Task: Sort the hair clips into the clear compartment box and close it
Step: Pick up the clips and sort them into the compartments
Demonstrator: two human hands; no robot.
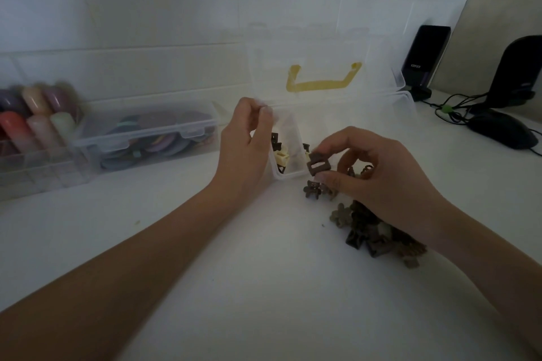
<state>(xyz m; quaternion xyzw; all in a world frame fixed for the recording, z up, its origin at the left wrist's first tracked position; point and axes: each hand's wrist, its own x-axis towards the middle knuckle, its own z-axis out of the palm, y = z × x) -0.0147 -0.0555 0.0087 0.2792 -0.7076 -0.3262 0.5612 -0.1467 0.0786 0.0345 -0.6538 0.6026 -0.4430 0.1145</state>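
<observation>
Right hand point(378, 173) pinches a brown clip point(318, 167); left hand point(249, 141) grips the box point(289, 176); speaker point(425, 58) reads EDIFIER.

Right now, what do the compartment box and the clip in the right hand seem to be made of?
Compartment box: likely clear, smooth plastic; clips show through its wall. Its yellow handle looks like opaque plastic. Brown clip, pinched in the right hand: probably matte moulded plastic, dull with no shine, though the dim light leaves this uncertain.
</observation>
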